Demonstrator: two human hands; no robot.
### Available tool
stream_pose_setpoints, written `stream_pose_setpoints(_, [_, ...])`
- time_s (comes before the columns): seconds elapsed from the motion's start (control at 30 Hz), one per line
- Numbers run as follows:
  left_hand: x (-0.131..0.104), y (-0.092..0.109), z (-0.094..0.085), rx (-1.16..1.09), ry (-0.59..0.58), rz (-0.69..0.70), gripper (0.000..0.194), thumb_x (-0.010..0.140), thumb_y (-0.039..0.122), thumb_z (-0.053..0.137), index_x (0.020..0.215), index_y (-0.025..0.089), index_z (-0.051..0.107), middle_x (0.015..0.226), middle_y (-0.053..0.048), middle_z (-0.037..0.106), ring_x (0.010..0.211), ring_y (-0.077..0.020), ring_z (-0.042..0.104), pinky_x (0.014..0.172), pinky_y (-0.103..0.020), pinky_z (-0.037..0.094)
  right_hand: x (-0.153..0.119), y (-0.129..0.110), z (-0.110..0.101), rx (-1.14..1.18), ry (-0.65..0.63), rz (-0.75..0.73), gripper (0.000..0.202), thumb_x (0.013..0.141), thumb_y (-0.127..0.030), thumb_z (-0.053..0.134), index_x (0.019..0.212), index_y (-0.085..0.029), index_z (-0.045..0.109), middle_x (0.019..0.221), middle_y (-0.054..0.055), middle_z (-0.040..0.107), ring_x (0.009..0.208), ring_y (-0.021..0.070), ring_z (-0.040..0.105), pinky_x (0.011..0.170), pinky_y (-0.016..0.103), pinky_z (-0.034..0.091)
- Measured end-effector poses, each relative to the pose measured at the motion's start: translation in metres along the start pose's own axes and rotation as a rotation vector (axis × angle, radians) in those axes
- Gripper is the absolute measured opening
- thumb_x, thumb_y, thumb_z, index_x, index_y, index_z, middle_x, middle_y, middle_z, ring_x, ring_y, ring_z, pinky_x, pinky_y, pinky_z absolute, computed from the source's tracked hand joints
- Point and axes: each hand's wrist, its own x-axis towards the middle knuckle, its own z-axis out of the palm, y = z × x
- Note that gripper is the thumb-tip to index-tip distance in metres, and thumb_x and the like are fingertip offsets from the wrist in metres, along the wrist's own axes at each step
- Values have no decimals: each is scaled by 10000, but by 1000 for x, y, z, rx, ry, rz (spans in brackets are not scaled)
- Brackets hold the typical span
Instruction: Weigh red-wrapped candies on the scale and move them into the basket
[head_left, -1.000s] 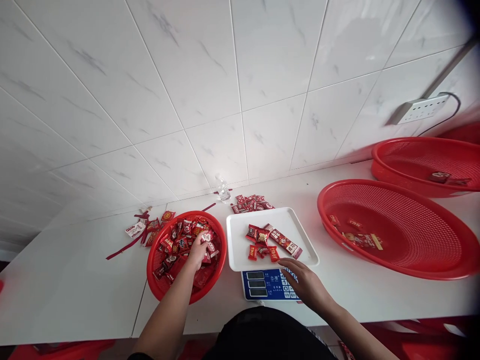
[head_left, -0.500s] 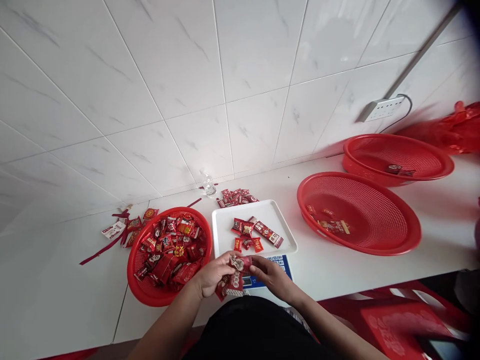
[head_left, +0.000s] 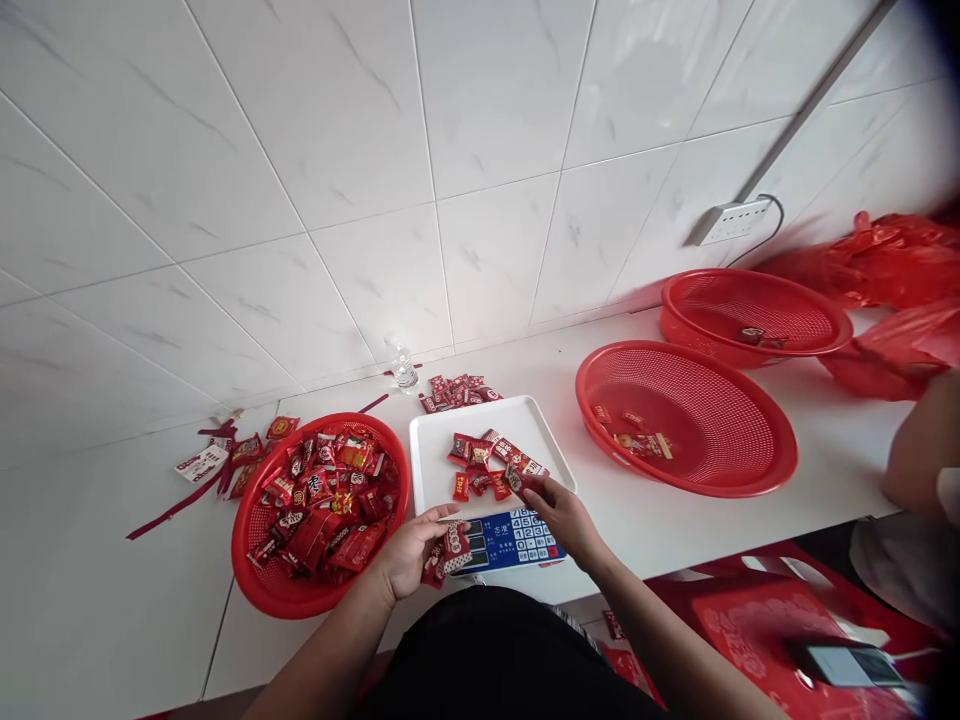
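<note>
Broadly, a white counter [head_left: 675, 525] runs along a white tiled wall [head_left: 480, 150], and on it sit two large red mesh baskets to the right, the nearer one [head_left: 686, 415] holding a few wrapped sweets and the farther one [head_left: 754, 310] just behind it with a couple more. To the left stands a smaller red basket [head_left: 319, 510] heaped with red-wrapped candies [head_left: 326, 490]. Between the baskets a white tray [head_left: 487, 435] rests on a blue-faced scale [head_left: 510, 535], with a small pile of candies [head_left: 487, 465] in its middle. Behind the tray lies a loose cluster of sweets [head_left: 454, 390] beside a small clear bottle [head_left: 405, 370]. The person's left hand [head_left: 412, 550] is cupped, fingers curled loosely around several red candy packets [head_left: 448, 548], held just in front of the scale and beside the small basket. The right hand [head_left: 559, 515] reaches to the tray's near edge, thumb and fingertips pinched on one dark-red candy [head_left: 517, 480] at the side of the pile. Another person's arm [head_left: 919, 450] shows at the far right.
</note>
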Motion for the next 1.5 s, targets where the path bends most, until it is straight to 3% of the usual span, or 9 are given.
stream_pose_setpoints(0.1, [-1, 1, 0, -19, 13, 7, 412, 751, 103, 509, 1157, 155, 458, 972, -101, 648, 687, -147, 644, 592, -282, 523, 4, 5, -4, -216, 43, -49, 407, 817, -396, 440, 1184, -230, 502, 902, 29, 668, 728, 182, 627, 620, 297, 469])
stream_pose_setpoints(0.27, [-1, 0, 2, -15, 16, 11, 376, 743, 95, 509, 1113, 154, 481, 964, -100, 648, 709, -149, 646, 626, -285, 521, 4, 9, -2, -582, 84, -144, 352, 845, -335, 394, 1161, -279, 538, 1000, 37, 637, 832, 201, 612, 622, 304, 471])
stream_pose_setpoints(0.4, [-2, -1, 4, 1, 22, 9, 386, 729, 122, 548, 1108, 165, 489, 985, -94, 638, 714, -152, 647, 622, -282, 515, 6, 9, 6, -742, 61, -334, 340, 841, -286, 422, 1148, -295, 567, 1191, 41, 570, 1090, 232, 509, 844, 367, 458])
stream_pose_setpoints(0.5, [-2, -2, 5, 3, 20, 7, 384, 730, 120, 543, 1107, 166, 489, 973, -88, 638, 708, -146, 644, 619, -274, 512, 10, 10, 9, -826, 0, -373, 343, 840, -279, 447, 1157, -265, 575, 1275, 47, 524, 1137, 256, 474, 950, 426, 390])
stream_pose_setpoints(0.73, [-3, -3, 3, -4, 26, 30, 338, 739, 108, 527, 1074, 150, 505, 968, -97, 642, 720, -142, 644, 659, -274, 512, 14, 6, 1, -852, -7, -286, 301, 850, -288, 437, 1070, -252, 639, 1278, 41, 533, 1148, 281, 462, 922, 452, 404])
stream_pose_setpoints(0.9, [-3, -4, 6, -4, 45, 23, 333, 733, 112, 544, 1061, 154, 510, 980, -94, 636, 724, -149, 645, 652, -283, 516, 12, 8, 1, -811, -36, -354, 267, 843, -284, 457, 1005, -246, 665, 1237, 41, 571, 1137, 270, 476, 921, 443, 406])
stream_pose_setpoints(1.03, [-4, -3, 11, -12, 48, 15, 316, 725, 102, 545, 1033, 159, 507, 973, -88, 641, 741, -154, 645, 662, -287, 520, 12, 11, 3, -790, -34, -405, 274, 850, -284, 451, 1042, -263, 644, 1201, 33, 597, 1137, 256, 477, 921, 437, 409])
stream_pose_setpoints(1.2, [-4, -2, 13, -9, 44, 20, 322, 741, 94, 505, 1058, 149, 489, 968, -96, 638, 700, -142, 634, 623, -275, 513, 17, 13, 0, -843, 55, -346, 335, 855, -289, 437, 1161, -281, 573, 1317, 32, 493, 1251, 279, 363, 975, 475, 358])
stream_pose_setpoints(1.5, [-2, -5, 8, -12, 42, 25, 316, 755, 100, 481, 1067, 150, 483, 956, -87, 633, 689, -135, 630, 619, -280, 513, 19, 13, -2, -872, -6, -282, 385, 846, -291, 449, 1222, -262, 528, 1338, 55, 467, 1269, 281, 334, 1021, 483, 290])
